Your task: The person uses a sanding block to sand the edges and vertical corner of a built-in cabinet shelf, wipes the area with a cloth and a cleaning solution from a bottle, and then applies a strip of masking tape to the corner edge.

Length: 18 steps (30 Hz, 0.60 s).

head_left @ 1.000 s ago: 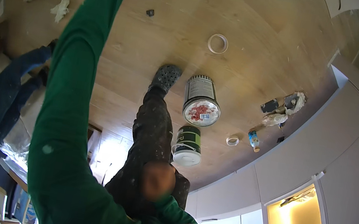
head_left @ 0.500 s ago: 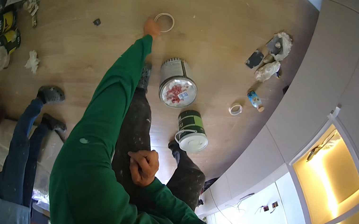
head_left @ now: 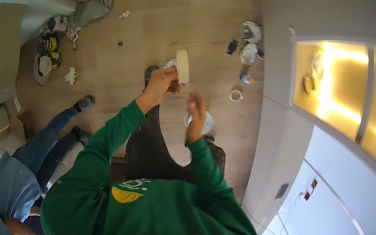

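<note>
A cream roll of masking tape (head_left: 182,67) is held up in front of me, gripped at its lower left by my left hand (head_left: 158,86), whose fingers are closed on it. My right hand (head_left: 195,116) is raised just to the right of the roll and apart from it. Its fingers point upward, somewhat blurred, and I see nothing in them. Behind that hand shows the round white lid (head_left: 206,123) of a bucket on the floor. The large paint can is mostly hidden behind my left hand and the tape.
Another roll of tape (head_left: 236,95) lies on the floor at right, by a small bottle (head_left: 247,79) and plastic bags (head_left: 248,52). Pale cabinets with a lit niche (head_left: 335,83) line the right side. At left are a person's legs (head_left: 52,131), yellow-black containers (head_left: 51,44) and crumpled scraps (head_left: 70,75).
My left hand has picked the tape roll up off the floor and brought it close. My right hand has left my thigh and risen toward it. I am more upright, and the view has turned.
</note>
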### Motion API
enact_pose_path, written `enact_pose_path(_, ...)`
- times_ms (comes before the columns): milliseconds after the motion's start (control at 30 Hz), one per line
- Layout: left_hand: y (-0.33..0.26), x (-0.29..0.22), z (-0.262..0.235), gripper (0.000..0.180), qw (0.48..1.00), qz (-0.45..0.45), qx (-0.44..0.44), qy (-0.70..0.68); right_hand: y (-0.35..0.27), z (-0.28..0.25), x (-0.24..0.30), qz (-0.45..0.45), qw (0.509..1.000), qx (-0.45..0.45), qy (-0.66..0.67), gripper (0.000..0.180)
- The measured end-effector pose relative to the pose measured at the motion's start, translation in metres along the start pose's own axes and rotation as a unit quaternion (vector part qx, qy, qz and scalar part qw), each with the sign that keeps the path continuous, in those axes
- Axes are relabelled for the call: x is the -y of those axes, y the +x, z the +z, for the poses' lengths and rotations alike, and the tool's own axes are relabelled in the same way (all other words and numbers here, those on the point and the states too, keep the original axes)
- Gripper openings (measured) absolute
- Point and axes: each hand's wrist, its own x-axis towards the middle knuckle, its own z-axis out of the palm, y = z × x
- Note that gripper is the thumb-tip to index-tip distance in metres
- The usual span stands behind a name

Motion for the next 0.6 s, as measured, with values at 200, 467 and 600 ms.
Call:
enact_pose_path(200, -0.176, 0.008, 0.195, 0.021, 0.942, 0.294, 0.067, 0.148, -0.088, -0.121, 0.289, -0.138, 0.971, 0.193, 0.036, 0.037)
enact_pose_path(467, -0.314, -0.022, 0.373, 0.024, 0.836, 0.462, 0.187, 0.229, -0.214, -0.242, 0.417, -0.316, 0.942, 0.112, -0.017, 0.023)
enact_pose_path(600, -0.325, -0.032, 0.419, 0.027, 0.804, 0.431, 0.265, 0.312, -0.229, -0.272, 0.428, -0.365, 0.922, 0.016, -0.130, 0.023)
